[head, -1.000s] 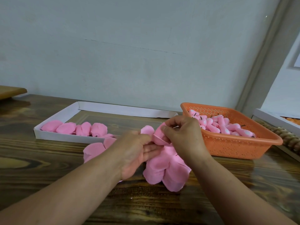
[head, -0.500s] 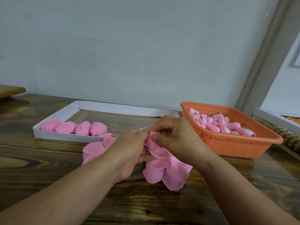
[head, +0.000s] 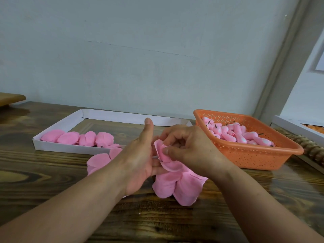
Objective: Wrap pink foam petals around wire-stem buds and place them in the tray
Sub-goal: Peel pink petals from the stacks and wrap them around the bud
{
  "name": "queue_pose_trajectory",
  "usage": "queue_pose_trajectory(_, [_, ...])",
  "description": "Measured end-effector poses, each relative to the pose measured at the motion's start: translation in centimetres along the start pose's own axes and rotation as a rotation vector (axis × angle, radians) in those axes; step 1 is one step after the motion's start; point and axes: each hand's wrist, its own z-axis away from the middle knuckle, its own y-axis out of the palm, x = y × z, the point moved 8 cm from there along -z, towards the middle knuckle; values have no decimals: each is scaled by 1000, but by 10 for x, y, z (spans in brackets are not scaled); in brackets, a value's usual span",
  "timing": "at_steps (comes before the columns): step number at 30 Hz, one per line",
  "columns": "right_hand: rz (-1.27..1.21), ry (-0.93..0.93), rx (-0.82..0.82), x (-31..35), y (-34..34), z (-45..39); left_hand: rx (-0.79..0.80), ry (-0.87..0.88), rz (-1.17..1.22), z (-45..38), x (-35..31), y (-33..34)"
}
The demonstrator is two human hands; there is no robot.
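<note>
Petals (head: 172,181), pink foam, in a loose fan on the dark wood worktop (head: 43,172) at centre, near the front edge; we log largest first. Worktop runs back to a pale wall (head: 140,50). White tray (head: 57,147) sits left-rear, low rim, a row of finished pink pieces along its near wall. Orange perforated basket (head: 254,155) at right holds wire-stem buds (head: 236,135); its near-left corner stands just beside our right hand (head: 191,148). Open wood shows in front of the tray and between our forearms. Left hand (head: 138,158): thumb raised, fingers mostly hidden behind the foam, so we cannot tell their grip. Right fingers (head: 171,151) pinch one curled petal (head: 162,152) above the fan. More petals (head: 100,160) lie beside the tray's near edge.
</note>
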Motion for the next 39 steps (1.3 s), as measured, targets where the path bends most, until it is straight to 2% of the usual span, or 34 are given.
queue_pose_trajectory(4, [3, 25, 28, -1, 3, 1, -28, -9, 10, -1, 0, -4])
queue_pose_trajectory(11, [-195, 83, -169, -9, -15, 0, -19, -15, 170, -5, -4, -11])
queue_pose_trajectory(17, [-206, 82, -196, -11, -16, 0, -30, -26, 311, -7, -1, -14])
queue_pose_trajectory(21, [-237, 87, -224, -15, -17, -1, 75, 18, 192, -6, -5, -5])
queue_pose_trajectory(25, [-146, 33, -160, -9, -16, -1, -20, 54, 88, -7, -3, -13])
queue_pose_trajectory(30, [-1, -29, 104, 3, 4, 2, -27, -17, -27, -6, 0, -15])
queue_pose_trajectory(35, [28, -7, 77, 6, 8, 1, 32, -50, 24, -4, 0, -8])
queue_pose_trajectory(39, [42, -7, 72, 9, 8, 2, 150, -96, 100, -6, 2, -2])
